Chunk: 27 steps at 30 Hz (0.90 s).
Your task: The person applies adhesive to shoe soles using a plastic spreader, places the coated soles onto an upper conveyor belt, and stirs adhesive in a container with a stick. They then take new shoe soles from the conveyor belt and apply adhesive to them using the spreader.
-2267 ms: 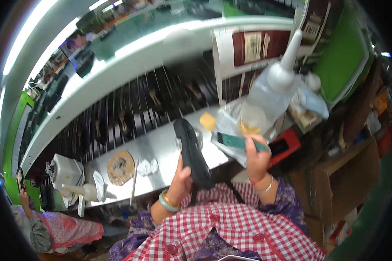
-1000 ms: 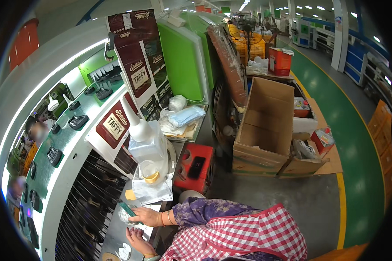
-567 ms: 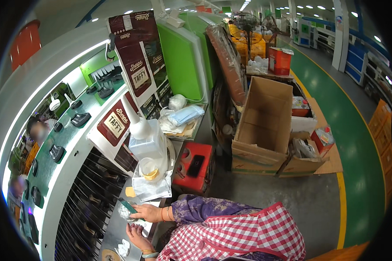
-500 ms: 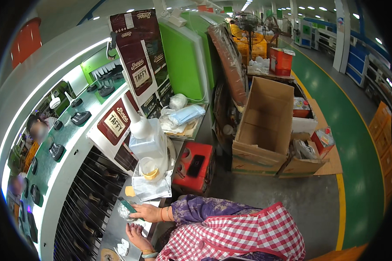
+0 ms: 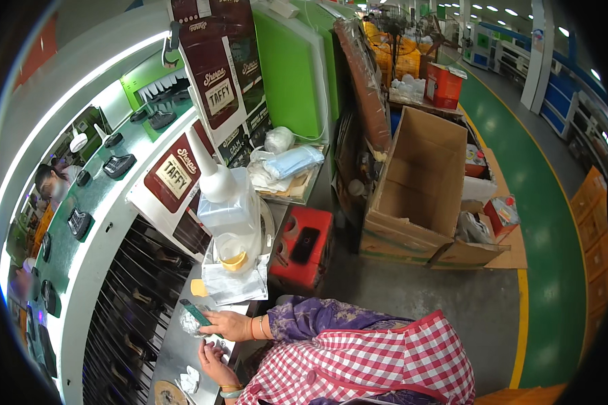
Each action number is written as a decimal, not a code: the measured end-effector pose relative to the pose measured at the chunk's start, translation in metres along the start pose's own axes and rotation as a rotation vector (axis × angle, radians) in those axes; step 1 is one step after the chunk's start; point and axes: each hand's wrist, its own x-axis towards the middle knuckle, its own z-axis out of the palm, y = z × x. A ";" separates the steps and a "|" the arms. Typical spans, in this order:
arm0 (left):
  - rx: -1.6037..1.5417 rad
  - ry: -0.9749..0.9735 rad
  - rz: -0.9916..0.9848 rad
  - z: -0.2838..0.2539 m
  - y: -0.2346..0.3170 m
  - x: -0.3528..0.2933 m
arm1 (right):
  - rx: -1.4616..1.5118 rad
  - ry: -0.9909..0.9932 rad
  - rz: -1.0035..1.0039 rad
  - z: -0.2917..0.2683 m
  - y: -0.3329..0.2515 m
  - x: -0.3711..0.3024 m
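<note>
My right hand (image 5: 228, 325) rests on the grey metal bench (image 5: 172, 351) at the lower left and is shut on a green-handled tool (image 5: 196, 314). The tool's tip lies against a crumpled silvery wad (image 5: 188, 324). My left hand (image 5: 213, 358), with a teal bangle on its wrist, hovers just below with curled fingers over small white scraps (image 5: 189, 379). Whether it holds anything is too small to tell. My checked apron and purple sleeves fill the lower middle.
A big clear squeeze bottle (image 5: 228, 202) with a white cone nozzle stands on plastic sheets, with a yellow cup (image 5: 234, 260) and a yellow sponge (image 5: 198, 288) beside it. Right of the bench are a red stool (image 5: 304, 246) and an open cardboard box (image 5: 419, 182). A black roller conveyor (image 5: 132, 290) runs left.
The view swung right, from the bench to the aisle. The black sole my left hand held earlier is out of sight. In the last second both hands stay low on the bench.
</note>
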 end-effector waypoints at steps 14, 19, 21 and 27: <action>-0.032 -0.957 0.646 0.113 0.175 -0.037 | -0.033 -0.004 0.006 -0.005 0.023 -0.002; -0.027 -1.387 0.769 0.144 0.219 -0.057 | -0.053 -0.043 -0.008 0.002 0.008 0.003; 0.002 -1.534 0.955 0.157 0.224 -0.046 | -0.061 -0.036 0.005 -0.001 0.008 0.003; 0.066 -1.384 1.159 0.159 0.223 -0.050 | -0.099 -0.015 -0.017 0.000 0.011 0.005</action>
